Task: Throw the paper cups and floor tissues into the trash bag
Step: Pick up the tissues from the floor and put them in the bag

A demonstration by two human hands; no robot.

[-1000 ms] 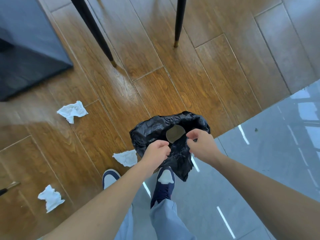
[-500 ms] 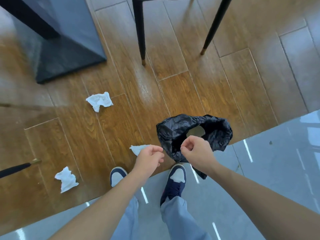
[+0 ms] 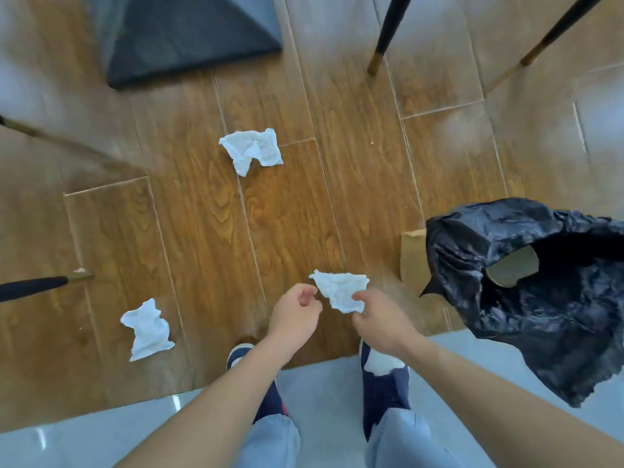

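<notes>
The black trash bag (image 3: pixel 547 309) is at the right with its mouth gaping, and neither hand touches it. A tan paper cup (image 3: pixel 511 271) shows inside it. Three crumpled white tissues are on the wooden floor: one ahead (image 3: pixel 251 150), one at the left (image 3: pixel 148 329), and one (image 3: pixel 337 288) just in front of my shoes. My left hand (image 3: pixel 297 314) hovers left of that near tissue, fingers loosely curled and holding nothing. My right hand (image 3: pixel 381 320) overlaps the tissue's lower right corner; whether its fingertips pinch it is unclear.
A dark table base (image 3: pixel 189 35) stands at the top left. Black chair legs with brass tips rise at the top right (image 3: pixel 383 35) and enter from the left edge (image 3: pixel 37 285). A tan cardboard piece (image 3: pixel 412 256) sits left of the bag. Grey tile floor (image 3: pixel 324 393) lies under my shoes.
Both hands have let go of the trash bag, which now sits off to the right. The view has swung left, and both hands are now over the near tissue.
</notes>
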